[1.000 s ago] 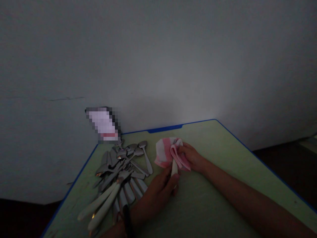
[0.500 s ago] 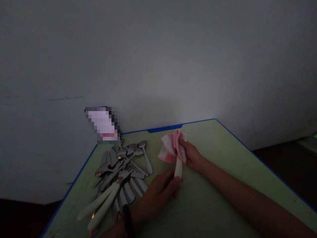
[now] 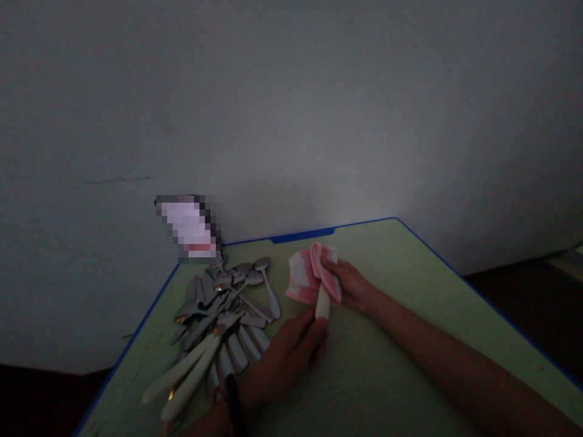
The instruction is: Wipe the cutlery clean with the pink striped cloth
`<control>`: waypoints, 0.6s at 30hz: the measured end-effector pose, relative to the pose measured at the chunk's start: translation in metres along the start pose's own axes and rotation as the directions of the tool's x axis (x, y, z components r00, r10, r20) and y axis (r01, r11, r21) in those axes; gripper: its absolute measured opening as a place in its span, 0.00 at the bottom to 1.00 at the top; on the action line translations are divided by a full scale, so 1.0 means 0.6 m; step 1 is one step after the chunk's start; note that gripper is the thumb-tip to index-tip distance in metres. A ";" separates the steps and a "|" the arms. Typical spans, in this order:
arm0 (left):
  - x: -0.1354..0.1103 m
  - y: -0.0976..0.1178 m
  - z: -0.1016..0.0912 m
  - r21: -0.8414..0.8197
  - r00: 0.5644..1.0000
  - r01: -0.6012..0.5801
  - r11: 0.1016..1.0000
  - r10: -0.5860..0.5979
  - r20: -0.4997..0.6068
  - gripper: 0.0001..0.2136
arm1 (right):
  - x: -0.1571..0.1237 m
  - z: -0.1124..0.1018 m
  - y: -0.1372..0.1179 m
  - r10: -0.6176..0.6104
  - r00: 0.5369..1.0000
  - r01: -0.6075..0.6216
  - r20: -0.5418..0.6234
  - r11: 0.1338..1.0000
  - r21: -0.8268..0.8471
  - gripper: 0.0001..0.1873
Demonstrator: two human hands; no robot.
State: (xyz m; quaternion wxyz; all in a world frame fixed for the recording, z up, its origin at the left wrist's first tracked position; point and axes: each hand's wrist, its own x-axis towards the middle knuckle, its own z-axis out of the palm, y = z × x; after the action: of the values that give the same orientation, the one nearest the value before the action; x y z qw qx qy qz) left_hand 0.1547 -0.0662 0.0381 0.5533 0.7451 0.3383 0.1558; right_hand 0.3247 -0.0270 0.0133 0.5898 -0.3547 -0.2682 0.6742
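My left hand [image 3: 296, 346] is closed on the lower end of a pale cream handle [image 3: 323, 301], which belongs to a piece of cutlery. The upper part of that piece is hidden inside a pink and white cloth [image 3: 304, 274], so its kind does not show. My right hand [image 3: 348, 282] pinches the folded cloth around the piece from the right side. Left of my hands lies a heap of cutlery with several metal spoons [image 3: 269, 288], forks and knives. Two cream-handled pieces [image 3: 191, 379] rest at the near side of the heap.
The pale green tabletop [image 3: 410, 340] has a blue edge and stands against a grey wall [image 3: 291, 121]. A phone-like object [image 3: 189, 227] with a blurred-out bright screen stands at the far left corner, behind the heap.
Both hands, with the cloth and the cream-handled piece, have shifted slightly left. The cloth has turned a little and spreads flatter on its left side. The cutlery heap stays as it was.
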 end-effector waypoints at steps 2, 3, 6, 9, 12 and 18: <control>-0.001 0.001 -0.001 -0.016 1.000 0.005 1.000 -0.005 0.004 0.15 | -0.001 -0.001 0.001 0.015 0.999 -0.014 0.038 1.000 -0.016 0.14; -0.001 0.002 -0.001 -0.031 1.000 0.007 1.000 -0.007 -0.001 0.14 | -0.001 -0.001 0.001 0.027 0.998 -0.026 0.052 1.000 -0.018 0.14; -0.001 0.004 -0.001 -0.067 1.000 -0.002 0.998 0.001 -0.006 0.12 | 0.001 -0.001 0.002 0.044 0.998 -0.044 0.047 0.999 -0.004 0.14; -0.001 0.005 -0.001 -0.055 0.999 -0.033 0.998 0.034 0.015 0.12 | 0.006 -0.002 0.004 0.053 0.999 -0.052 -0.010 0.998 0.029 0.15; -0.001 0.004 -0.001 -0.081 0.999 -0.030 0.996 0.032 0.025 0.11 | 0.009 -0.003 0.004 0.080 0.996 -0.077 -0.032 0.994 0.073 0.16; -0.004 0.004 0.000 -0.112 1.000 -0.003 0.994 0.006 0.025 0.12 | 0.006 -0.002 0.001 0.087 0.996 -0.086 -0.010 0.994 0.071 0.12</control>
State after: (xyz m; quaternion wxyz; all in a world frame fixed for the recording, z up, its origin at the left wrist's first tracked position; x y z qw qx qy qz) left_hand 0.1534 -0.0682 0.0406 0.5980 0.7156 0.3204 0.1665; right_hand 0.3253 -0.0237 0.0114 0.5738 -0.3494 -0.2248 0.7058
